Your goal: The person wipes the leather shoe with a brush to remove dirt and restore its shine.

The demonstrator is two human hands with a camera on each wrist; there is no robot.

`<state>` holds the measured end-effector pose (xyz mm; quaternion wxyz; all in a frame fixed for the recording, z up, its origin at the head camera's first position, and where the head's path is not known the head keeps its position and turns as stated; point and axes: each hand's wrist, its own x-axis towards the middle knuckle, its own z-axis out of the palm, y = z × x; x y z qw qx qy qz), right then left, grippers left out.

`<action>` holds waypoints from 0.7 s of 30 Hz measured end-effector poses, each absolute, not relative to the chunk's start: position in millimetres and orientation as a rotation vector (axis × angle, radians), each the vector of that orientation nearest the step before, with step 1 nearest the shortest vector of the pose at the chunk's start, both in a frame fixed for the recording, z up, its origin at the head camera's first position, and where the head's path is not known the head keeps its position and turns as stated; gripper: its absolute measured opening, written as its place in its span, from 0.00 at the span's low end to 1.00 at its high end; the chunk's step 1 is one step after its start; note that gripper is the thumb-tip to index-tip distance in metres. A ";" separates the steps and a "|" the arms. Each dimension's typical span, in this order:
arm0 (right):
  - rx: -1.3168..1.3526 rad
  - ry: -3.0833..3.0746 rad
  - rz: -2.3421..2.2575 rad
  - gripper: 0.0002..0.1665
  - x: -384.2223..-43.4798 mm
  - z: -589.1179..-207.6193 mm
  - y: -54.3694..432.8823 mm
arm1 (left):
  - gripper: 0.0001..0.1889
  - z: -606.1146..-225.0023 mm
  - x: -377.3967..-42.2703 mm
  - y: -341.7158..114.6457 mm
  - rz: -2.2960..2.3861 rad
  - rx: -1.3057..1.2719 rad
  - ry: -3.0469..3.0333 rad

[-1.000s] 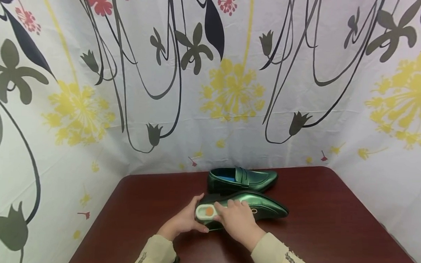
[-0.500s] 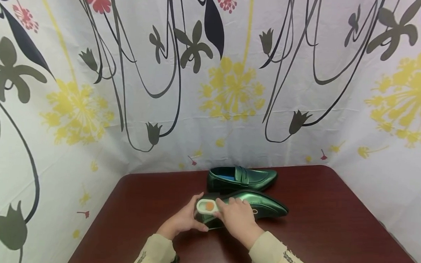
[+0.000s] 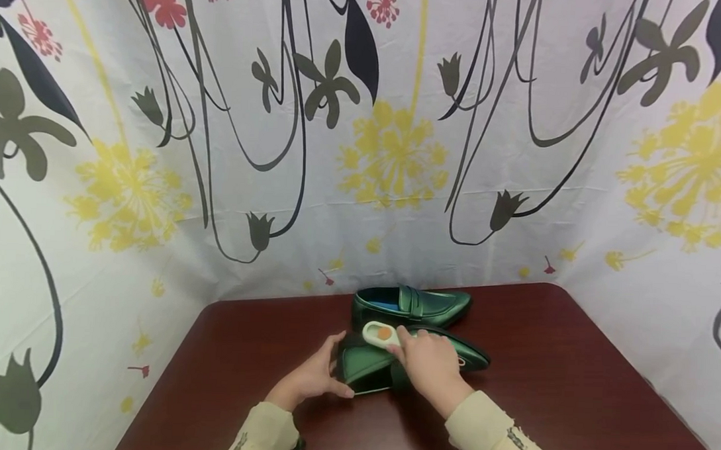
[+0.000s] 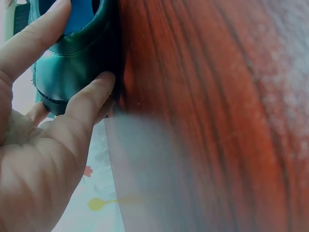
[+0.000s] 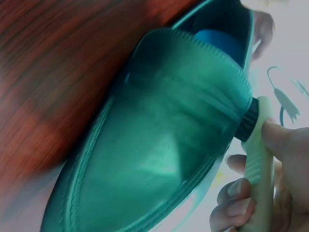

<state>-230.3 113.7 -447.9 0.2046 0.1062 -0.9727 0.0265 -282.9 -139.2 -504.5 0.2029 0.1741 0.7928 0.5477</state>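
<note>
A metallic green loafer (image 3: 358, 362) lies tipped on its side, its opening turned toward me and its toe to the right. My left hand (image 3: 310, 377) grips its heel, thumb and fingers on either side; the left wrist view shows the fingers around the heel (image 4: 67, 72). In my right hand (image 3: 432, 365) is a pale shoe brush (image 3: 373, 335) with an orange spot on its end. Seen from the right wrist, the dark bristles (image 5: 248, 121) meet the loafer's side near the opening, and the fingers curl round the handle (image 5: 261, 176).
Behind the tipped loafer stands a matching green loafer (image 3: 444, 309) with a blue insole, close to the back of the reddish-brown table (image 3: 540, 370). A flower-printed curtain (image 3: 314, 177) hangs behind and at both sides. Something dark (image 3: 296, 448) peeks out beside the left sleeve.
My right hand has slid the brush from the heel area rightward along the loafer's upper side. The left hand keeps its grip on the heel.
</note>
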 end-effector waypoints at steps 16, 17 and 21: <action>0.165 -2.752 0.274 0.30 -219.1 -450.0 197.0 | 0.63 -506.6 -286.5 -139.7 1.501 0.450 2.218; 0.151 -2.760 0.295 0.31 -216.7 -451.1 203.6 | 0.63 -506.2 -286.1 -139.7 1.498 0.445 2.218; 0.110 -2.757 0.396 0.33 -206.5 -458.4 227.5 | 0.63 -504.5 -283.6 -139.8 1.482 0.440 2.225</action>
